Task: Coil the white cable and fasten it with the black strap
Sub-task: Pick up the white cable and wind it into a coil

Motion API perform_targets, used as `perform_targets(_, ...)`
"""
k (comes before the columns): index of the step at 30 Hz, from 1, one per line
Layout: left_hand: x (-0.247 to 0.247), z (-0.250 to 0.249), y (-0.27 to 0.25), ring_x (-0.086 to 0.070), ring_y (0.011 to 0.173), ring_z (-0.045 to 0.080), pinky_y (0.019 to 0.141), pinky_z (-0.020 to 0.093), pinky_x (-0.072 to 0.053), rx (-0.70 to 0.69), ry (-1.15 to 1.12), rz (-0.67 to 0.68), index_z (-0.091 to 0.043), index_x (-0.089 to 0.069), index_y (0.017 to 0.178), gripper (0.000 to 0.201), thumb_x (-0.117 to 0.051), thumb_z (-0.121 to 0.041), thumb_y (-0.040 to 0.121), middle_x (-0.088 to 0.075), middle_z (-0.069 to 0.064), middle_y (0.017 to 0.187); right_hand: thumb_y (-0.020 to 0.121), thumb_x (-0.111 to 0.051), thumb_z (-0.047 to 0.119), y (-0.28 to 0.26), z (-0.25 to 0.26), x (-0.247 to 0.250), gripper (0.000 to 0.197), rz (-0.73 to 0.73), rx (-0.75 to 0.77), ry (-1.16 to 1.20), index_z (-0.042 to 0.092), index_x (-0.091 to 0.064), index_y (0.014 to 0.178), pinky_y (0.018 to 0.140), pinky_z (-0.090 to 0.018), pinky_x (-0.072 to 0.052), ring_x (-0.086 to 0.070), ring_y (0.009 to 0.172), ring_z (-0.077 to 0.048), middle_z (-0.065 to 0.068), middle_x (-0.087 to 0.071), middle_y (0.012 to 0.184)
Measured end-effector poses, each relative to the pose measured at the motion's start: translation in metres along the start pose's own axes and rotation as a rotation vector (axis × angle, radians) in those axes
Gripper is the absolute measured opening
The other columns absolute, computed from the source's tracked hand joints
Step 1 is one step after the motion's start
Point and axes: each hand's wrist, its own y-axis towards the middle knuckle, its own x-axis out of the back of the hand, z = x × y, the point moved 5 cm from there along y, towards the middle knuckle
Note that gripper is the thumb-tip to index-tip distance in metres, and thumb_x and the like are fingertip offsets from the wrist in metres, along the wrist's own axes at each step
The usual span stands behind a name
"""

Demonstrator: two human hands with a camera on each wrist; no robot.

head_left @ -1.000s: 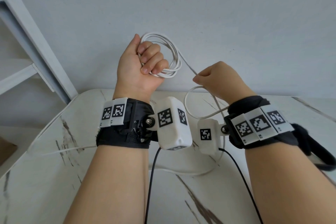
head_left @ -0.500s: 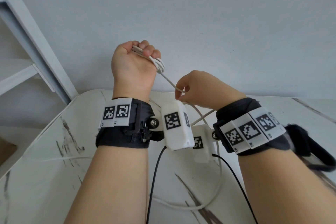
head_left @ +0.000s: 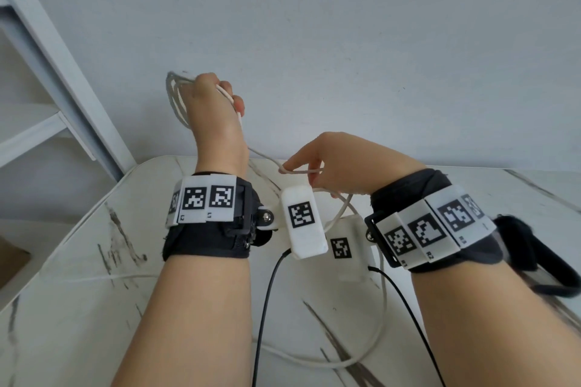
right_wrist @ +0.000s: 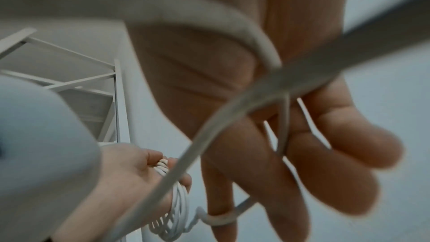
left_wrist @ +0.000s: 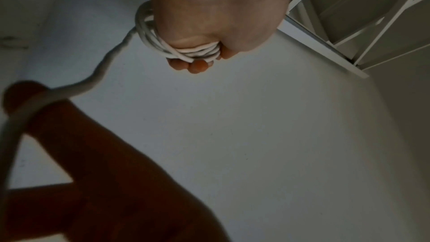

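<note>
My left hand [head_left: 220, 110] is raised in a fist and grips the coiled part of the white cable [head_left: 174, 97]. In the left wrist view several loops [left_wrist: 188, 52] sit bunched under the curled fingers. From the fist a free strand [head_left: 264, 155] runs down to my right hand [head_left: 330, 163]. That hand's fingers [right_wrist: 325, 144] are stretched out, and the cable is hooked over the index finger [right_wrist: 221, 222]. The rest of the cable [head_left: 374, 336] trails in a loose curve on the table. I cannot single out the black strap for certain.
The white marble table [head_left: 78, 308] lies below both hands, against a plain wall. A white shelf frame [head_left: 53, 78] stands at the left. A black loop [head_left: 540, 273] lies by my right wrist. Thin black camera wires [head_left: 264, 308] hang from the wrists.
My left fist has turned, so the coil now hangs on its left side. My right hand has dropped lower, let go its pinch and spread its fingers, with the cable hooked over the index finger.
</note>
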Motion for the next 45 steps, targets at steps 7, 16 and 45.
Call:
perform_targets(7,0.001,0.014,0.003,-0.038,0.046,0.016,0.047,0.024,-0.029,0.013,0.353,0.046,-0.017,-0.037,0.068,0.025,-0.037,-0.006,0.090,-0.046,0.000,0.066,0.084,-0.065,0.007,0.000,0.000,0.013,0.026,-0.117,0.047,0.178,0.027,-0.077,0.096,0.044,-0.003,-0.040,-0.054,0.046,0.001,0.009,-0.074,0.093)
perform_targets(16,-0.014,0.026,-0.006,-0.045,0.071,0.023,0.073,0.036,-0.040,-0.044,0.829,0.278,-0.010,-0.040,0.100,0.010,-0.032,-0.016,0.098,-0.046,0.002,0.079,0.086,-0.061,0.003,-0.008,-0.007,0.036,0.025,-0.297,0.096,0.357,0.023,-0.077,0.088,0.065,-0.031,-0.060,-0.071,0.061,-0.015,0.012,-0.074,0.076)
perform_targets(45,-0.031,0.019,-0.029,-0.045,0.071,0.020,0.070,0.039,-0.044,-0.139,0.868,0.608,-0.021,-0.040,0.073,0.027,-0.056,-0.040,0.085,-0.046,0.007,0.078,0.077,-0.073,0.009,-0.013,-0.049,0.059,0.013,-0.569,-0.111,0.187,0.006,-0.064,0.084,0.050,-0.015,-0.034,-0.048,0.055,-0.003,0.010,-0.054,0.063)
